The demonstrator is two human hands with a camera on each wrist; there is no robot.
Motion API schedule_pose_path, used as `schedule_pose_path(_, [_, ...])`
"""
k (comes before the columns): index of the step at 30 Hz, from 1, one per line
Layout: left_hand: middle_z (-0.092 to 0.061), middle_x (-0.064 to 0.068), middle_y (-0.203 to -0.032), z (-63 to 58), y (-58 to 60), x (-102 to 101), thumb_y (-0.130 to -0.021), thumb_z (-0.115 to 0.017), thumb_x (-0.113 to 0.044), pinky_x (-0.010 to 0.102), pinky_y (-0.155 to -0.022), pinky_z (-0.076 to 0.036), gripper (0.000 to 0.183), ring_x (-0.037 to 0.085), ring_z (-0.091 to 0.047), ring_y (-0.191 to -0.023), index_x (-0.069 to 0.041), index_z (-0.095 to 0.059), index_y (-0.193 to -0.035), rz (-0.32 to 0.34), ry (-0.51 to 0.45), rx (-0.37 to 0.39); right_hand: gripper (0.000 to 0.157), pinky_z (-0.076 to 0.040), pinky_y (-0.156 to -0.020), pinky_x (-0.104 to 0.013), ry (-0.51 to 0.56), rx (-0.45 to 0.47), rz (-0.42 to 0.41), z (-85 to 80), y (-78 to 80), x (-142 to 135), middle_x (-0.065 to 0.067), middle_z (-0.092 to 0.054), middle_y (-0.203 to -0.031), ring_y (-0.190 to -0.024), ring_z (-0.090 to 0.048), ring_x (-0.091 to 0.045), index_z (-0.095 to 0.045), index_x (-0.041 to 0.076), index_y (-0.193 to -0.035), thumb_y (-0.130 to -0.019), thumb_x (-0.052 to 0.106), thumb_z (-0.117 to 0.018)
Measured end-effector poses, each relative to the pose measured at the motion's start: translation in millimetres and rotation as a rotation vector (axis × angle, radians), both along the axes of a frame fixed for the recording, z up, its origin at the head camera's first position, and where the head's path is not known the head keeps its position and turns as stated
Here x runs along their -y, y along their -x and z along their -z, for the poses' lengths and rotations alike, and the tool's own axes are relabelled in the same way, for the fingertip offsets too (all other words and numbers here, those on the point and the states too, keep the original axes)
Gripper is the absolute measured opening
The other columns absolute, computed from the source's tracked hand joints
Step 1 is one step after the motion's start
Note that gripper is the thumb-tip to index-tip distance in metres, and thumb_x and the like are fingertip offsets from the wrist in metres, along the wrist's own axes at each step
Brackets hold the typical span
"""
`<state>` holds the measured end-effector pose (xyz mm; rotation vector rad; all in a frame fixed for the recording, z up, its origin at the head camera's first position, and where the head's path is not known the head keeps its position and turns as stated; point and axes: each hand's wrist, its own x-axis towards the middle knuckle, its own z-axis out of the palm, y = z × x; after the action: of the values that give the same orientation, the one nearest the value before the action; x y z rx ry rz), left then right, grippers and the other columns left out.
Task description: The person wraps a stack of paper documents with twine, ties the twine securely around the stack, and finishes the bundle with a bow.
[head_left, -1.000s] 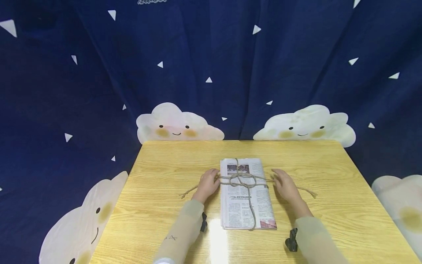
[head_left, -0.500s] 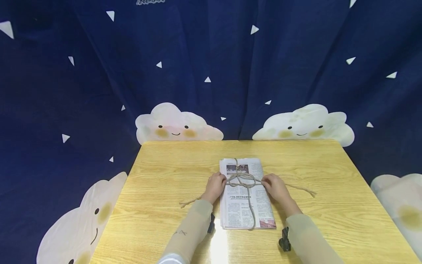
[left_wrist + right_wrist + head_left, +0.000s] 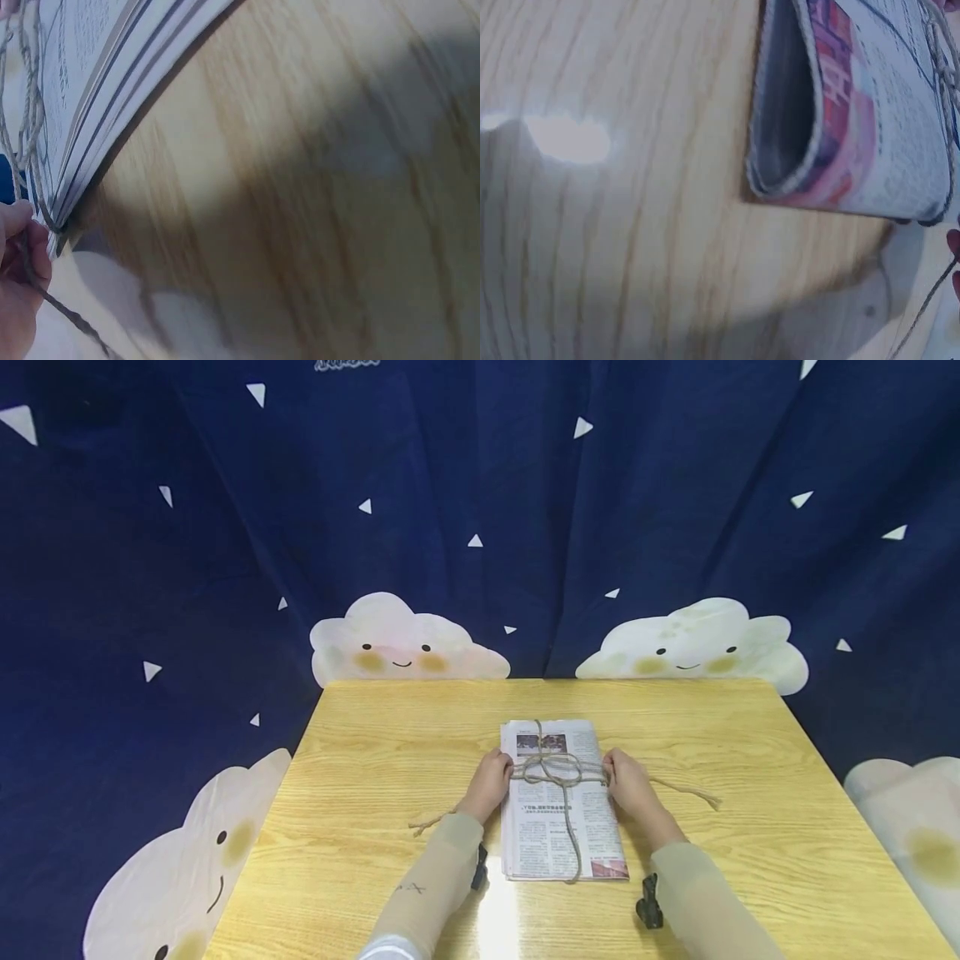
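A folded stack of newspapers (image 3: 536, 835) lies flat on the table, bound crosswise with thin brown twine (image 3: 567, 818). A loose two-looped knot (image 3: 552, 769) sits on its upper half. At the stack's left edge, my left hand (image 3: 487, 783) pinches the twine beside the knot; the left wrist view shows thumb and finger on the cord (image 3: 75, 319). My right hand (image 3: 632, 787) pinches the twine at the right edge. Loose ends trail outward past both hands. In the right wrist view the newspapers' folded end (image 3: 847, 142) shows, with only fingertips (image 3: 954, 241) at the border.
The wooden table (image 3: 375, 727) extends around the stack on all sides. A dark blue curtain (image 3: 450, 485) with white triangles and smiling clouds hangs behind and beside it. Black wrist mounts (image 3: 649, 902) sit on the sleeves.
From outside the stack's edges, both hands have come inward and taken the twine near the knot. Over the last half second the right hand has shifted slightly right.
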<state>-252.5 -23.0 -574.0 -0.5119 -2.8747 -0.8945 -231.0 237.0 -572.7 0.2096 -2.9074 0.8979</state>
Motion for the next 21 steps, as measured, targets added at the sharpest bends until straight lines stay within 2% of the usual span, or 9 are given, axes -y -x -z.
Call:
schedule_pose_path(2, [-0.056, 0.007, -0.086, -0.5, 1.4, 2.6, -0.087, -0.058, -0.003, 0.028, -0.076, -0.051, 0.008, 0.02, -0.058, -0.081, 0.001, -0.064, -0.09, -0.004, -0.023, 0.002, 0.006, -0.046, -0.065, -0.036, 0.02, -0.006, -0.009, -3.1, 0.3, -4.0, -0.01, -0.053, -0.08, -0.074, -0.051, -0.023, -0.051, 0.0, -0.09, -0.093, 0.005, -0.049])
schedule_pose_path(8, [-0.058, 0.005, -0.088, -2.4, 6.4, 16.9, -0.089, -0.056, -0.007, 0.027, -0.072, -0.05, 0.008, 0.016, -0.057, -0.081, -0.002, -0.063, -0.09, 0.005, -0.04, -0.011, 0.014, -0.047, -0.083, -0.048, 0.023, -0.082, -0.034, -16.5, -1.9, -18.7, -0.018, -0.058, -0.097, -0.094, -0.055, -0.035, -0.06, -0.005, -0.099, -0.092, 0.001, -0.05])
schedule_pose_path(11, [-0.059, 0.005, -0.086, -4.6, 8.3, 26.5, -0.089, -0.058, -0.007, 0.026, -0.07, -0.049, 0.007, 0.015, -0.056, -0.079, -0.002, -0.063, -0.088, 0.018, -0.061, -0.041, 0.013, -0.048, -0.08, -0.047, 0.007, -0.116, -0.033, -22.4, -2.2, -26.5, -0.019, -0.058, -0.093, -0.09, -0.056, -0.036, -0.062, -0.006, -0.095, -0.09, -0.003, -0.051])
schedule_pose_path(15, [-0.061, 0.006, -0.086, -6.2, 9.4, 38.4, -0.088, -0.058, -0.006, 0.026, -0.071, -0.05, 0.008, 0.016, -0.057, -0.079, -0.001, -0.064, -0.089, 0.035, -0.081, -0.064, 0.013, -0.049, -0.079, -0.046, 0.004, -0.112, -0.038, -24.4, -4.0, -37.1, -0.019, -0.058, -0.092, -0.089, -0.057, -0.036, -0.062, -0.007, -0.095, -0.09, -0.005, -0.05])
schedule_pose_path(21, [-0.062, 0.006, -0.089, -2.2, 9.1, 54.6, -0.088, -0.058, -0.005, 0.027, -0.073, -0.051, 0.007, 0.018, -0.059, -0.083, -0.002, -0.064, -0.088, 0.052, -0.097, -0.084, 0.011, -0.05, -0.075, -0.046, 0.029, -0.142, -0.04, -16.7, -7.5, -50.0, -0.018, -0.058, -0.088, -0.084, -0.057, -0.036, -0.061, -0.007, -0.093, -0.089, -0.005, -0.051])
